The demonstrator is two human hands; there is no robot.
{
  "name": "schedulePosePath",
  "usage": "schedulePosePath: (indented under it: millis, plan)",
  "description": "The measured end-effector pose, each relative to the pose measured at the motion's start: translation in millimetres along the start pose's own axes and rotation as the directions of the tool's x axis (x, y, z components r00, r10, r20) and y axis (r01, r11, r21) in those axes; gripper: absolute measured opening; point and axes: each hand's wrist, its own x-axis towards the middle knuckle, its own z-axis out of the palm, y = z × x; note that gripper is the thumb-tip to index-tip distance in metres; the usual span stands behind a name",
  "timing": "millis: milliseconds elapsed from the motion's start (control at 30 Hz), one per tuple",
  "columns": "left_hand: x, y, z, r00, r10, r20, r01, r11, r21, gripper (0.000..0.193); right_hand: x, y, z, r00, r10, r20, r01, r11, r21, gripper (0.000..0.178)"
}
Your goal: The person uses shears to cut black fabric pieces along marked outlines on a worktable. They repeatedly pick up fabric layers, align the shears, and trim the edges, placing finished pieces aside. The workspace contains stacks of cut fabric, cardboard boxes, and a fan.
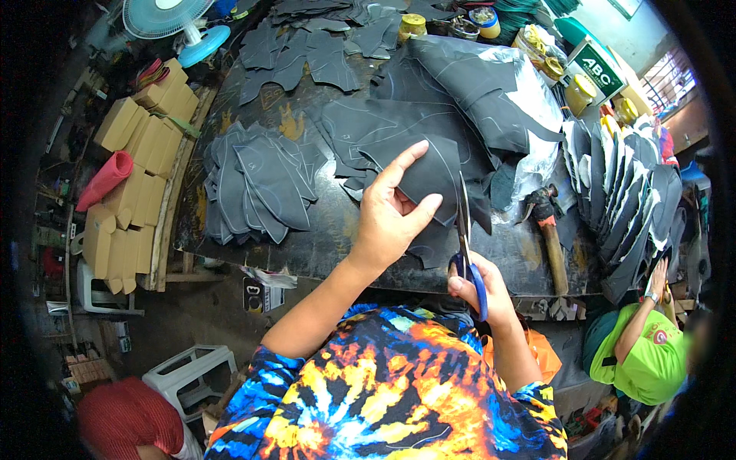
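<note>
My left hand [389, 211] holds a dark grey sheet piece [433, 172] with a pale drawn outline, its index finger and thumb spread against the piece and the other fingers curled. In my right hand [494, 295] are scissors [464, 249] with blue handles. Their blades point away from me, along the right edge of the piece. Beneath lies a larger dark sheet [353, 119] marked with pale lines. To the left of my left hand rests a stack of cut dark pieces [253, 184] with similar markings.
Right of the scissors lies a hammer [553, 249] with a wooden handle. Folded dark pieces [617, 195] stand at the table's right end, near a co-worker in a green shirt [648, 353]. Jars [580, 93] line the back right. Brown cardboard forms [142, 153] fill a left bench.
</note>
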Motion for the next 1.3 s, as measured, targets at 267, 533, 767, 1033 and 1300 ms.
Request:
schedulePosePath:
  millis: [267, 533, 767, 1033, 1300]
  plan:
    - [-5, 7, -5, 0.996, -0.066, 0.057, 0.065, 0.998, 0.019, 0.079, 9, -2, 6, 0.999, -0.015, -0.028, 0.013, 0.999, -0.043, 0.024]
    - [-9, 11, -11, 0.985, -0.120, 0.127, 0.100, 0.983, 0.154, 0.089, 0, -3, 0, 0.999, 0.048, -0.009, -0.048, 0.999, -0.022, 0.024]
    - [-23, 15, -9, 0.960, -0.194, 0.202, 0.138, 0.955, 0.264, 0.097, 8, -10, 2, 0.999, -0.036, -0.014, 0.035, 0.998, -0.049, 0.023]
    - [1, 21, -17, 1.000, 0.012, 0.016, -0.010, 0.993, -0.115, 0.074, -13, -8, -7, 0.994, 0.100, 0.033, -0.097, 0.992, -0.086, 0.027]
    - [-11, 22, -14, 0.982, -0.085, 0.169, 0.054, 0.982, 0.180, 0.073, -3, -7, 12, 0.992, -0.115, -0.044, 0.120, 0.984, 0.133, 0.024]
